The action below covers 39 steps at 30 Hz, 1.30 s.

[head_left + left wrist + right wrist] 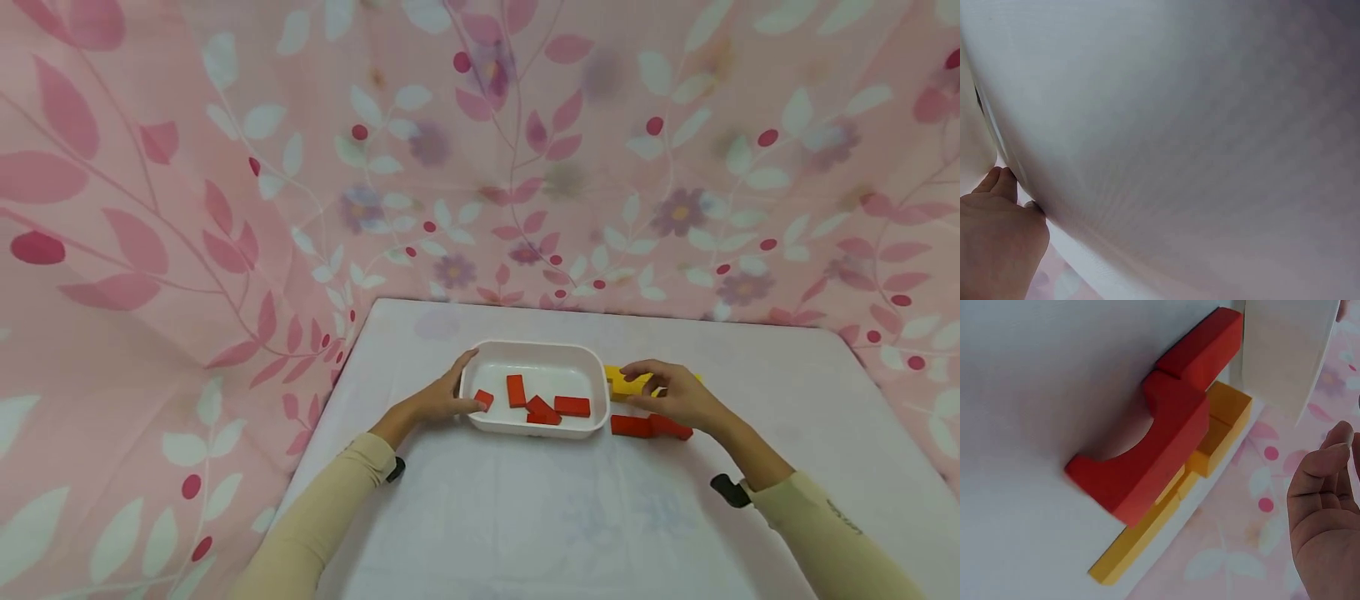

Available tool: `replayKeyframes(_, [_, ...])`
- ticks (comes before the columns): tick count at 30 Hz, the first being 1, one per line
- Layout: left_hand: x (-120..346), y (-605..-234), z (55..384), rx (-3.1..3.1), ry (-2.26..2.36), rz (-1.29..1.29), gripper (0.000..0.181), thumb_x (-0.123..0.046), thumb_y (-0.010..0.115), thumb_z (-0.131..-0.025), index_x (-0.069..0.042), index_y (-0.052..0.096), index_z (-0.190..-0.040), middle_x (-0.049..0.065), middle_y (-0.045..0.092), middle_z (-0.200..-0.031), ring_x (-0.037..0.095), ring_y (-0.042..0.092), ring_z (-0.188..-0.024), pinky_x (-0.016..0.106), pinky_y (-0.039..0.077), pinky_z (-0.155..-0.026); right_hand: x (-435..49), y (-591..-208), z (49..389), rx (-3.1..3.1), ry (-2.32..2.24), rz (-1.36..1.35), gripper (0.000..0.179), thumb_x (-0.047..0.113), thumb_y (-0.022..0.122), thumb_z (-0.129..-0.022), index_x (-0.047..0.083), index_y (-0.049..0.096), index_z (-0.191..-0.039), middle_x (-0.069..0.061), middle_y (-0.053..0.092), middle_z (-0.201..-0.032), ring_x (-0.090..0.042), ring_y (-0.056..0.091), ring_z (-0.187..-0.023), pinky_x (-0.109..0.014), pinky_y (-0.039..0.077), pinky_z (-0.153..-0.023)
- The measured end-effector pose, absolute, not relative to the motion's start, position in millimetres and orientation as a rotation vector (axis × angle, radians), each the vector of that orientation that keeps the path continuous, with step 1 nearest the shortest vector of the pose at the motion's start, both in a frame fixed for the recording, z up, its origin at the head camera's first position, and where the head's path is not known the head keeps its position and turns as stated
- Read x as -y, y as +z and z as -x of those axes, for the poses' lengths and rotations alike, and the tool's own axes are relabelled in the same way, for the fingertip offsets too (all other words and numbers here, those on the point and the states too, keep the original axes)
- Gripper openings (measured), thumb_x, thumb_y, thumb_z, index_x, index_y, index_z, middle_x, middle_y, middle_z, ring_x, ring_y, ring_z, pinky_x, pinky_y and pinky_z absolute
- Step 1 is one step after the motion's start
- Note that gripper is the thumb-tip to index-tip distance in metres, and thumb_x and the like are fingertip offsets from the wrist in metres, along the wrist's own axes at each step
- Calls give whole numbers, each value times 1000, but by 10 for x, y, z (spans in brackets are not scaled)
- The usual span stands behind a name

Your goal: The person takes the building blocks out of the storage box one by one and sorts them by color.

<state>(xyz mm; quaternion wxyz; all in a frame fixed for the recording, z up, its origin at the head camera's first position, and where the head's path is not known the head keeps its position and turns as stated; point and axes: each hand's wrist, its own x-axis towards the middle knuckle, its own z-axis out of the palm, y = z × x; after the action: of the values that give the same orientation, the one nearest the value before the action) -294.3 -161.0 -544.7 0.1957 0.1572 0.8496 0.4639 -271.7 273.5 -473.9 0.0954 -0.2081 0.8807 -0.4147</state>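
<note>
At the left end of a white tray (540,352), my left hand (437,398) grips the rim, its thumb over the near corner beside a red block (485,400). Several more red blocks (515,391) lie inside the tray. Over the yellow blocks (624,383), to the right of the tray, my right hand (678,396) hovers with loosely bent fingers and nothing between them. Just nearer than those, a red arch block (1169,434) touches a straight red block (1204,347). In the left wrist view, the left hand (1004,237) reaches the tray's edge.
A white cloth (525,517) covers the table beneath the tray and blocks. Behind and at the left hangs a pink curtain (480,167) with leaves and flowers. The tray's right wall (1282,350) stands close to the loose blocks.
</note>
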Motion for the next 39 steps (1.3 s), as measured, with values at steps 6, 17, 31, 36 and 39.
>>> replayKeyframes(6, [1597, -5469, 2935, -2407, 1294, -416, 101, -37, 77, -84, -45, 5, -155, 2, 25, -159, 26, 32, -141, 56, 25, -118, -2562, -4704, 2752, -2612, -1214, 719, 47, 14, 78, -84, 6, 63, -128, -19, 65, -122, -21, 61, -86, -23, 57, -73])
replayKeyframes(17, [1598, -5492, 2947, -2417, 1266, -416, 101, -41, 76, -83, -47, 5, -154, 2, 21, -162, 26, 29, -144, 56, 24, -119, -2222, -4737, 2842, -2463, -1199, 882, 43, 14, 78, -85, 10, 64, -126, -18, 65, -120, -18, 61, -81, -23, 56, -74])
replayKeyframes(31, [1585, -5506, 2938, -2400, 1289, -407, 102, -40, 77, -82, -46, 5, -155, 1, 23, -161, 25, 31, -142, 56, 25, -118, -1806, -4838, 2921, -2319, -1070, 1025, 42, 13, 75, -87, 6, 64, -127, -17, 65, -123, -19, 62, -85, -24, 55, -76])
replayKeyframes(36, [1588, -5485, 2939, -2412, 1284, -405, 103, -40, 77, -82, -46, 5, -155, 2, 23, -161, 26, 30, -143, 56, 23, -119, -1651, -4876, 2946, -2321, -946, 1057, 43, 14, 77, -86, 11, 65, -128, -10, 66, -125, -24, 59, -90, -23, 55, -79])
replayKeyframes(39, [1585, -5484, 2937, -2411, 1293, -407, 103, -40, 77, -82, -45, 6, -155, 2, 22, -161, 26, 30, -143, 57, 23, -119, -1584, -4902, 2949, -2327, -903, 1038, 43, 14, 76, -86, 14, 66, -128, -6, 66, -125, -20, 58, -88, -23, 54, -78])
